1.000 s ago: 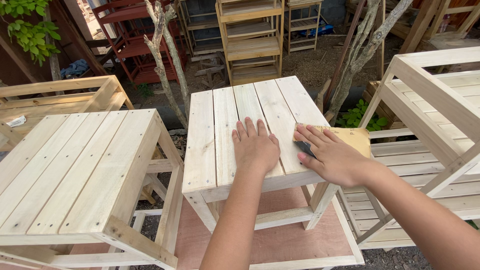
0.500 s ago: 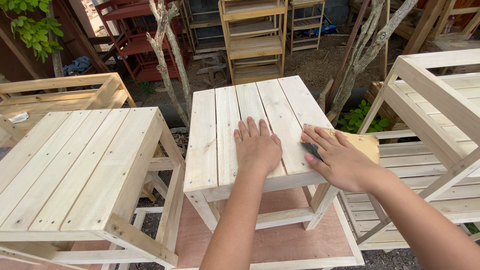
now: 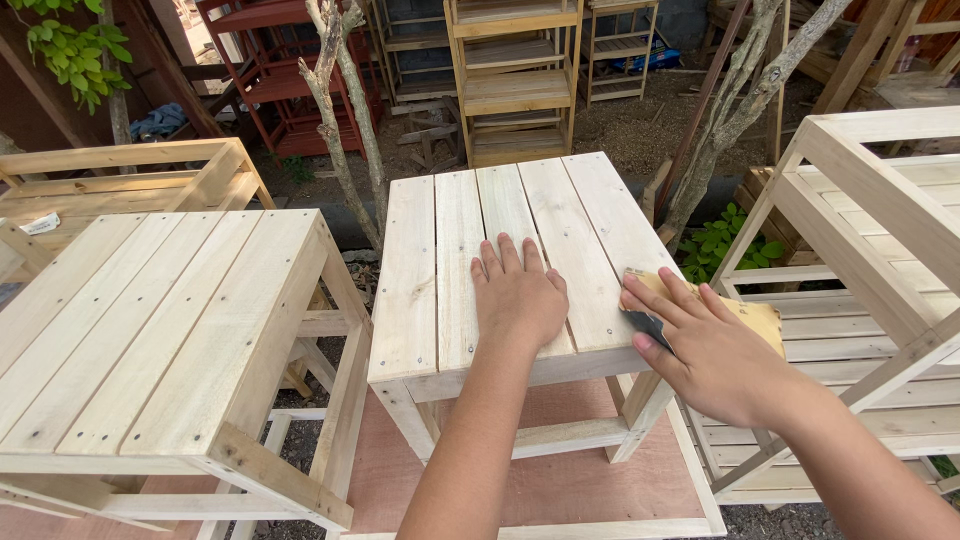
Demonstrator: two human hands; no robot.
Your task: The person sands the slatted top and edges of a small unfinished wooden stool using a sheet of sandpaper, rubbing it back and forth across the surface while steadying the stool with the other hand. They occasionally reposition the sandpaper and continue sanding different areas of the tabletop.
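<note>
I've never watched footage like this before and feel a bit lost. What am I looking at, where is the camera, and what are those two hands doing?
There is no machine here: a person works with two bare hands, and the camera is worn on their head, looking down, so you see the arms reach out from the bottom edge. In the middle stands a small slatted table of pale, unpainted wood. The left hand lies flat, palm down, on its top. The right hand presses a sheet of sandpaper against the table's right edge; the sheet is tan on the back and dark on the side that shows under the fingers. A larger table of the same kind stands to the left, a slatted wooden frame to the right, and wooden shelves behind, outdoors among thin tree trunks.
</note>
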